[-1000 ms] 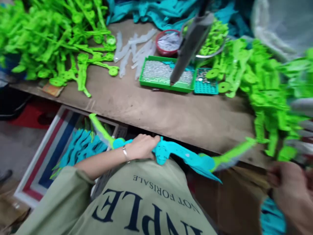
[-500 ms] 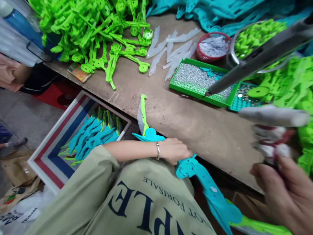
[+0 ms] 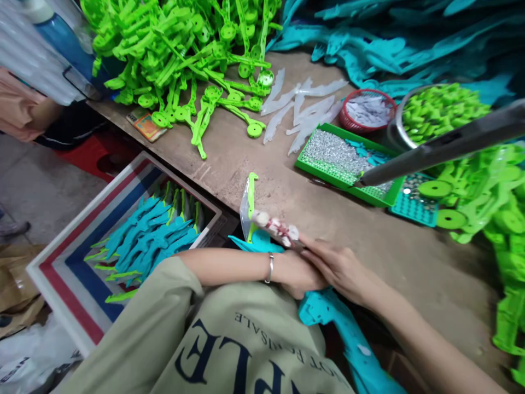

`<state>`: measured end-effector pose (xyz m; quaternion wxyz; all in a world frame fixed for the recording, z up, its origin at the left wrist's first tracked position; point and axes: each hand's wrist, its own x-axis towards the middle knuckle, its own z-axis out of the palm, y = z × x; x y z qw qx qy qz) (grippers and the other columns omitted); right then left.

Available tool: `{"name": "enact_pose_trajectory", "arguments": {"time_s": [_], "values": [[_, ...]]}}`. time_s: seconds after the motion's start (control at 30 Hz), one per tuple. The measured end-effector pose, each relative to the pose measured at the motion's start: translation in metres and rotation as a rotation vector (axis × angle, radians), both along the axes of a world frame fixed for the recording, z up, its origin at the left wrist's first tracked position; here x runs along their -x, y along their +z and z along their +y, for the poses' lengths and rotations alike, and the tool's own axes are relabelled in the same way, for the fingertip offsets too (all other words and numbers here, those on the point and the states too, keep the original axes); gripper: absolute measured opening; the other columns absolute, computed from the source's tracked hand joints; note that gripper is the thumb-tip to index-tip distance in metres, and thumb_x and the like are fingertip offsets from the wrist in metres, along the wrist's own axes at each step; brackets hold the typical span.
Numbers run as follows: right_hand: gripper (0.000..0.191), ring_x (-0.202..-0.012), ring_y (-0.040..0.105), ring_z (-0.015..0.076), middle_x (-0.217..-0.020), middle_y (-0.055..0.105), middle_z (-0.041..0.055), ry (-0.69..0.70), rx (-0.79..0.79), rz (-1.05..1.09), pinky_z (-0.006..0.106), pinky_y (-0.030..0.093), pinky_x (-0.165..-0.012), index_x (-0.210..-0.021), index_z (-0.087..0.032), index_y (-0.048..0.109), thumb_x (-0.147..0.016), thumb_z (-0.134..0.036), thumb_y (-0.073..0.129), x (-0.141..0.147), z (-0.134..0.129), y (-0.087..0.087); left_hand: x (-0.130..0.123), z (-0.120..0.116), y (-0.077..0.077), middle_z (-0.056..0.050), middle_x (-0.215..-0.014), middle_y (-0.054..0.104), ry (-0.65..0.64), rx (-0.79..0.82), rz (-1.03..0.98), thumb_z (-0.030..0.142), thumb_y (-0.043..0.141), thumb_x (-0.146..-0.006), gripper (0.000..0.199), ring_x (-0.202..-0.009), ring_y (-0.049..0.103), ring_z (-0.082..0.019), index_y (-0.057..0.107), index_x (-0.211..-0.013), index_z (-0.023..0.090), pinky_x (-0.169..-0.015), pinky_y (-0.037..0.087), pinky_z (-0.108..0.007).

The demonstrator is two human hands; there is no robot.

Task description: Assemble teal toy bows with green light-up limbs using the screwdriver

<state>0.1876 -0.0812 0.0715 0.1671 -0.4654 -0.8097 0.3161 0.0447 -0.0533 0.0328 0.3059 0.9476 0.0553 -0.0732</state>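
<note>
My left hand (image 3: 302, 272), with a silver bracelet at the wrist, is closed over the middle of a turquoise plastic assembly (image 3: 355, 334) at the table's front edge. One end of the assembly shows left of the hand, beside a bright green arm (image 3: 251, 200) with a clear blade-like strip (image 3: 245, 207). The other end hangs down to the right over my lap. My right hand (image 3: 338, 267) grips a tool wrapped in white and red (image 3: 276, 227). It lies right against my left hand, and the tool points left above the turquoise piece.
Piled green parts (image 3: 164, 54) stand at the back left, turquoise parts (image 3: 369, 54) at the back. Screws fill a green tray (image 3: 305, 164) below a dark slanting tool (image 3: 435, 145). A red basket (image 3: 348, 123) and metal bowl (image 3: 396, 123) stand behind. Finished-looking pieces fill a striped box (image 3: 53, 273).
My right hand has come in from the far right with the wrapped tool and now meets my left hand. The left hand keeps its hold. The view has shifted slightly.
</note>
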Motion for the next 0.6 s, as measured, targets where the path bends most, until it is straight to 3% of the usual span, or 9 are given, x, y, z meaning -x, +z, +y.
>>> {"name": "enact_pose_trajectory", "arguments": {"time_s": [0.1, 0.23, 0.33, 0.4, 0.5, 0.6], "values": [[0.048, -0.077, 0.077, 0.0215, -0.095, 0.079, 0.0096, -0.009, -0.009, -0.047, 0.030, 0.061, -0.065, -0.150, -0.024, 0.054, -0.108, -0.035, 0.034, 0.004, 0.012, -0.006, 0.002, 0.000, -0.003, -0.016, -0.091, 0.076, -0.130, -0.014, -0.013, 0.012, 0.070, -0.073, 0.020, -0.082, 0.069, -0.028, 0.076, -0.092, 0.012, -0.064, 0.054, -0.037], [0.048, -0.099, 0.077, 0.0263, -0.113, 0.078, 0.0126, -0.096, -0.074, -0.027, 0.034, 0.062, -0.079, -0.150, -0.024, 0.053, -0.107, -0.035, 0.037, 0.016, 0.031, -0.010, 0.004, 0.001, -0.002, -0.013, -0.089, 0.076, -0.148, -0.049, 0.007, 0.013, 0.069, -0.074, 0.010, -0.078, 0.068, -0.027, 0.071, -0.083, 0.018, -0.062, 0.054, -0.039], [0.048, -0.082, 0.078, 0.0276, -0.099, 0.080, 0.0115, -0.086, -0.026, -0.090, 0.036, 0.061, -0.068, -0.148, -0.023, 0.056, -0.106, -0.034, 0.035, 0.023, 0.045, -0.016, 0.005, 0.003, 0.002, -0.010, -0.078, 0.074, -0.139, -0.016, 0.040, 0.016, 0.070, -0.073, 0.007, -0.069, 0.066, -0.025, 0.069, -0.079, 0.019, -0.055, 0.050, -0.038], [0.048, -0.082, 0.078, 0.0274, -0.100, 0.080, 0.0101, -0.111, -0.025, -0.089, 0.035, 0.060, -0.067, -0.150, -0.026, 0.054, -0.106, -0.034, 0.035, 0.025, 0.052, -0.020, 0.005, 0.005, 0.004, -0.010, -0.075, 0.073, -0.142, 0.020, 0.053, 0.018, 0.070, -0.074, 0.008, -0.066, 0.066, -0.025, 0.069, -0.082, 0.018, -0.050, 0.046, -0.037], [0.049, -0.098, 0.077, 0.0278, -0.115, 0.078, 0.0099, -0.180, -0.076, -0.023, 0.036, 0.059, -0.078, -0.153, -0.028, 0.049, -0.106, -0.034, 0.036, 0.029, 0.062, -0.025, 0.006, 0.007, 0.005, -0.010, -0.079, 0.074, -0.136, 0.032, 0.088, 0.020, 0.071, -0.076, 0.016, -0.071, 0.069, -0.026, 0.070, -0.091, 0.016, -0.049, 0.045, -0.035], [0.050, -0.084, 0.077, 0.0283, -0.098, 0.080, 0.0102, -0.178, -0.015, -0.090, 0.036, 0.058, -0.070, -0.151, -0.024, 0.051, -0.105, -0.032, 0.034, 0.034, 0.071, -0.028, 0.007, 0.008, 0.006, -0.011, -0.083, 0.075, -0.128, 0.019, 0.137, 0.023, 0.072, -0.078, 0.026, -0.076, 0.072, -0.028, 0.070, -0.102, 0.015, -0.053, 0.049, -0.035]]}}
